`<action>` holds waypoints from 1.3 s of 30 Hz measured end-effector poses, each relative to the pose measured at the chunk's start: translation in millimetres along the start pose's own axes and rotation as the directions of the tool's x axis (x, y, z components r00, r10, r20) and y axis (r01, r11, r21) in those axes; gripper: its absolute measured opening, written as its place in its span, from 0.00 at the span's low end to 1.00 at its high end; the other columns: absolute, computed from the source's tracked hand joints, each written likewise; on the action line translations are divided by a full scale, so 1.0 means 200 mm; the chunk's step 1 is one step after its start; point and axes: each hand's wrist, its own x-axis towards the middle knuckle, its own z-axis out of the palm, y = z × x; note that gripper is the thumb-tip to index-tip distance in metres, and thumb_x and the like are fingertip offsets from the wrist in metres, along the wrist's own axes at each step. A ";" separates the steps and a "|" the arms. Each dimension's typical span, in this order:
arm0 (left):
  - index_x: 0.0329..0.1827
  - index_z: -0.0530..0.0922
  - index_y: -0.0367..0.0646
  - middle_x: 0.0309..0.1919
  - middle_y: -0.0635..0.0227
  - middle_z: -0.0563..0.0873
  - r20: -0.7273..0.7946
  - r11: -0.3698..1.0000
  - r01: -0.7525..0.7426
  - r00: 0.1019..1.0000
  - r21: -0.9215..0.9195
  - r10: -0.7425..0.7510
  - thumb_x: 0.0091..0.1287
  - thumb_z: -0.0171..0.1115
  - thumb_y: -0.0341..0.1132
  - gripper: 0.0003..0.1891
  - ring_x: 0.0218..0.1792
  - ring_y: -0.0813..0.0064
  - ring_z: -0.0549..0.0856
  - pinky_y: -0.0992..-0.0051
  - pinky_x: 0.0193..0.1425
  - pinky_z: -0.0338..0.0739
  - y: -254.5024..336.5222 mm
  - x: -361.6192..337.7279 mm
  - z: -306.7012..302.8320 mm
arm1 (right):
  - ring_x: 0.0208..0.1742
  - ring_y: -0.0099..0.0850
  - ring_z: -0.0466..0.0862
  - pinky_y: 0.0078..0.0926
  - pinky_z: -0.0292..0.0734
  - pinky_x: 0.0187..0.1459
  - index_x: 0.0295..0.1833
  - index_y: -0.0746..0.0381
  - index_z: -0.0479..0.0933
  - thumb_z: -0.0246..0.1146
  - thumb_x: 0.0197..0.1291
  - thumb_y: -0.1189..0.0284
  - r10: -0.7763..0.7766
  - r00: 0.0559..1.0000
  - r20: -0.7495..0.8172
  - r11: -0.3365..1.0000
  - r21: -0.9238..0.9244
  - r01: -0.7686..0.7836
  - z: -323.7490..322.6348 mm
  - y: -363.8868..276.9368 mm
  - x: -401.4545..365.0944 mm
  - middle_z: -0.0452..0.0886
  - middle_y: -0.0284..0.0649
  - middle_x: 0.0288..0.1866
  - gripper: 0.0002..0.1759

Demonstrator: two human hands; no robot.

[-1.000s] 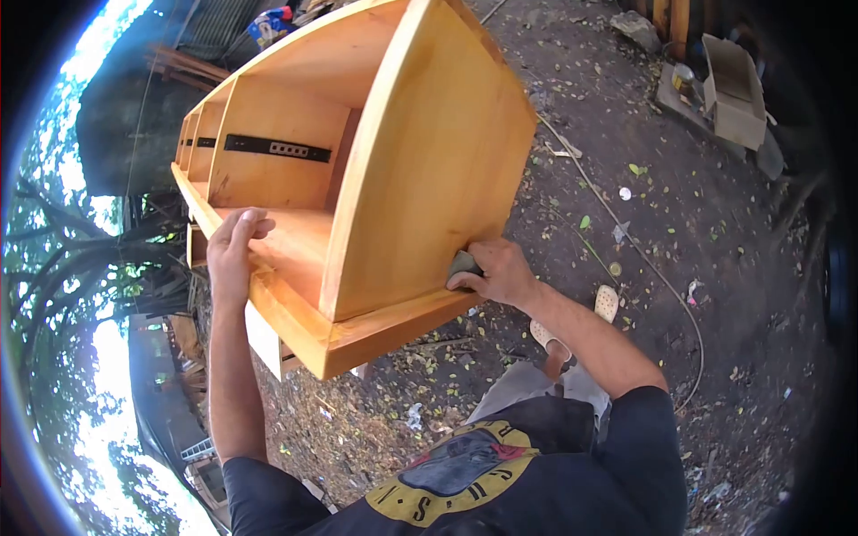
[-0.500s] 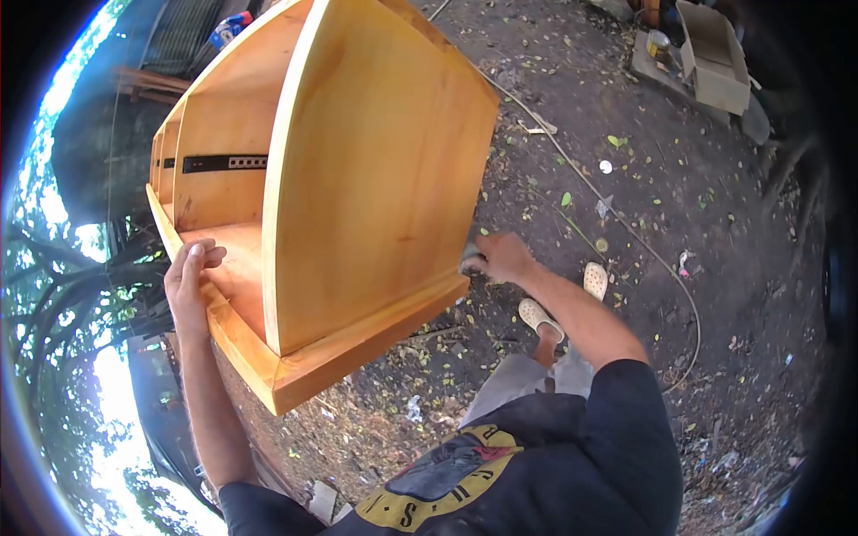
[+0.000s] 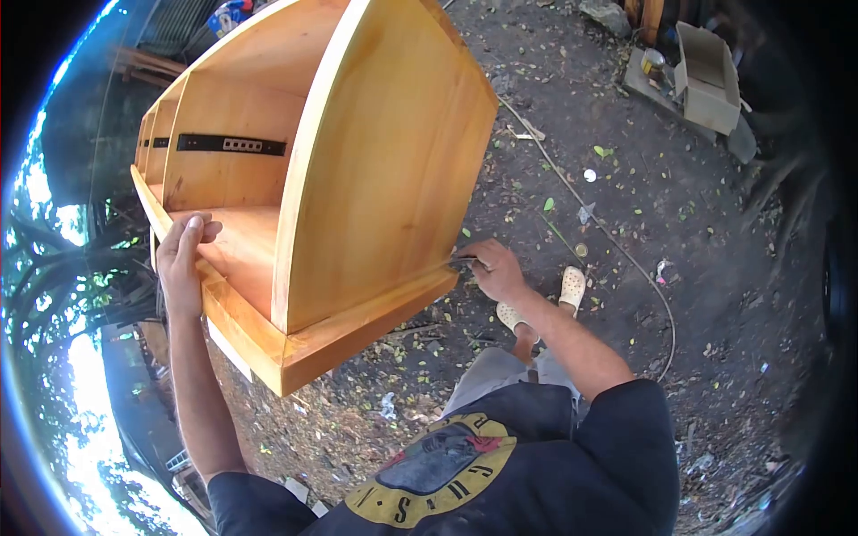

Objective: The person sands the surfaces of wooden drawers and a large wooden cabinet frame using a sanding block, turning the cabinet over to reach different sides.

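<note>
A varnished wooden cabinet (image 3: 384,170) with curved side panels and a thick base rail fills the upper left of the head view. Its open compartments face left, and black slotted strips (image 3: 232,145) show on the inner dividers. My left hand (image 3: 183,259) is hooked over the base rail at the open side, fingers curled inward and close together. At the cabinet's far lower corner my right hand (image 3: 497,270) pinches a thin grey sheet (image 3: 463,259), which looks like sandpaper. The sheet touches the end of the base rail; most of it is hidden by my fingers.
Dirt ground with leaves and litter lies below. A long cable (image 3: 599,210) curves across it, right of my light clogs (image 3: 573,286). An open cardboard box (image 3: 708,85) and a small tin (image 3: 653,61) stand at upper right. Trees are at the left.
My right hand has shifted slightly left and down along the cabinet's corner, the grey sheet still in it. My left hand stays on the rail. The view has tilted a little.
</note>
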 end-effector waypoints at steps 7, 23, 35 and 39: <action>0.59 0.88 0.34 0.45 0.61 0.94 0.003 1.000 -0.002 1.000 -0.005 0.002 0.84 0.61 0.46 0.21 0.49 0.72 0.88 0.69 0.57 0.78 -0.02 0.01 -0.01 | 0.58 0.49 0.89 0.47 0.86 0.60 0.55 0.58 0.89 0.63 0.61 0.85 0.038 0.999 0.033 0.997 0.068 -0.040 0.13 -0.03 -0.08 0.91 0.46 0.52 0.20; 0.54 0.89 0.32 0.41 0.61 0.93 -0.013 0.999 -0.006 1.000 -0.050 0.006 0.82 0.63 0.41 0.18 0.46 0.72 0.91 0.71 0.59 0.83 0.04 0.00 0.02 | 0.48 0.53 0.86 0.47 0.85 0.52 0.51 0.68 0.87 0.65 0.49 0.85 -0.319 0.944 -0.087 0.914 0.234 0.330 -0.08 -1.00 0.10 0.87 0.50 0.45 0.21; 0.54 0.89 0.33 0.40 0.60 0.94 -0.023 0.999 0.007 1.000 -0.041 -0.008 0.81 0.64 0.43 0.18 0.46 0.72 0.90 0.70 0.59 0.82 0.04 0.00 0.03 | 0.49 0.47 0.88 0.42 0.87 0.52 0.64 0.68 0.86 0.63 0.49 0.86 -0.443 0.887 -0.129 0.817 0.350 0.458 -0.18 -1.43 0.14 0.89 0.50 0.55 0.31; 0.55 0.89 0.32 0.42 0.61 0.93 -0.018 0.999 0.026 0.999 -0.033 -0.027 0.81 0.62 0.43 0.20 0.47 0.72 0.88 0.69 0.60 0.80 0.05 0.00 0.03 | 0.50 0.48 0.87 0.43 0.87 0.52 0.65 0.66 0.86 0.66 0.49 0.85 -0.340 0.936 -0.090 0.920 0.175 0.351 -0.05 -0.97 0.06 0.89 0.47 0.54 0.32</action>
